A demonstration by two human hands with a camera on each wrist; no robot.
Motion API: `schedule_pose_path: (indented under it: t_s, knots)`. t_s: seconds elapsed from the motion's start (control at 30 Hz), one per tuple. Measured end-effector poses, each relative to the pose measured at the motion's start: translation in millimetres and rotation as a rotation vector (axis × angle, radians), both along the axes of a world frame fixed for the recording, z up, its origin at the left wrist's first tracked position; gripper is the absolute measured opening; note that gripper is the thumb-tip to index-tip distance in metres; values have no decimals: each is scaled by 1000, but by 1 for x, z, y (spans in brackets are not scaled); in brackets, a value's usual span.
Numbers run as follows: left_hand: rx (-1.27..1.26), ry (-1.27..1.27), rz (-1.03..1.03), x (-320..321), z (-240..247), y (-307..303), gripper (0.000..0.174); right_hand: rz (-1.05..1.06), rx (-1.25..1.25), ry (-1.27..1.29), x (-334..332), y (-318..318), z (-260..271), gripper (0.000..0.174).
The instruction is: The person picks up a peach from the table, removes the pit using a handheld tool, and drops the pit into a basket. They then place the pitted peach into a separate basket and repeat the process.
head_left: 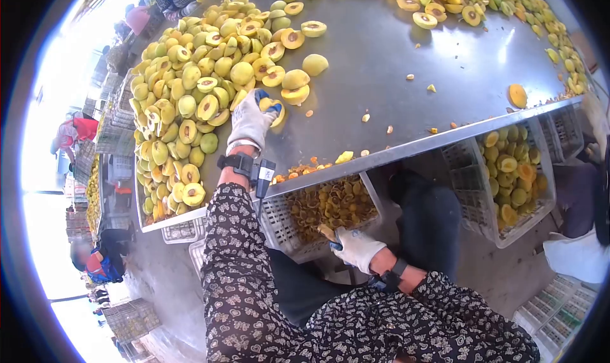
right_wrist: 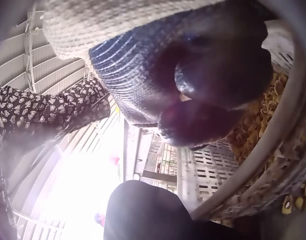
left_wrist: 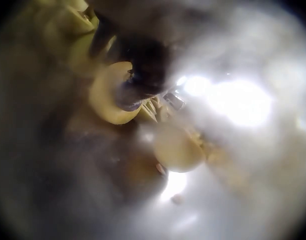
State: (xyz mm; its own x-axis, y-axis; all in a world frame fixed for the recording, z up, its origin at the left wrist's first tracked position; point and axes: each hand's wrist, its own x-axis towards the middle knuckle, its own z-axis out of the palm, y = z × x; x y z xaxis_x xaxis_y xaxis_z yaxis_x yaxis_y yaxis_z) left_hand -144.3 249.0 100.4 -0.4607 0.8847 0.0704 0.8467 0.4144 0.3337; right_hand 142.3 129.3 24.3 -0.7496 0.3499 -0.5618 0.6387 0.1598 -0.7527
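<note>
My left hand (head_left: 250, 123), in a white glove with blue fingertips, reaches over the metal table (head_left: 362, 64) at the edge of a big heap of halved yellow stone fruit (head_left: 190, 96). Its fingers hold a yellow fruit half (head_left: 275, 111); in the left wrist view a dark fingertip hooks over the pale fruit half (left_wrist: 107, 97). Below the table edge, my gloved right hand (head_left: 357, 248) grips a small tan, elongated piece (head_left: 327, 232), whose kind I cannot tell. The right wrist view shows the curled blue-coated fingers (right_wrist: 218, 75), which hide most of what they grip.
Under the table edge stands a white plastic crate (head_left: 279, 226) of brown-yellow scraps. To the right is another crate (head_left: 467, 191) with fruit halves. More fruit (head_left: 445, 1) lies along the far side of the table. Small bits and one fruit half (head_left: 517, 95) lie near its front edge.
</note>
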Motion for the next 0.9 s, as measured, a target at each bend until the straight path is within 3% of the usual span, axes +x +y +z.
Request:
schedule_pose_path:
  t_s: [0.07,0.13,0.17,0.27,0.33,0.43,0.47,0.5,0.53,0.73,0.8,0.9]
  knots:
    - [158,-88,27,4,-6,-14,35,-42,-96,-7,5,2,7,25]
    - [457,-913,298,9,-3,-39,27,-268,-326,86,10,2,18,23]
    - [554,-1097,341,17,9,-58,23,-291,-321,89,10,0,12,22]
    - [854,-1475,285,30,18,-114,22,-406,-339,149,4,-5,-5,25]
    - [987,-1882,294,42,13,-150,26,-403,-375,210,0,-3,-13,17]
    - [1297,-2188,326,85,7,-189,34,-425,-425,203,-3,-3,-5,19]
    - [1398,-2170,497,96,5,-196,37,-432,-415,186,-3,-5,0,20]
    - [1420,-2236,498,103,-2,-205,40,-431,-383,190,-3,-6,4,19]
    - [1443,-2306,494,110,-9,-214,42,-432,-347,194,-2,-8,10,18]
    - [1231,-2015,417,135,-22,-232,43,-228,24,286,0,-26,78,25]
    - [1124,-1841,310,135,-32,-234,42,-28,334,353,-3,-33,77,27]
    - [1085,-1769,284,139,-35,-237,43,54,328,211,-8,-40,96,29]
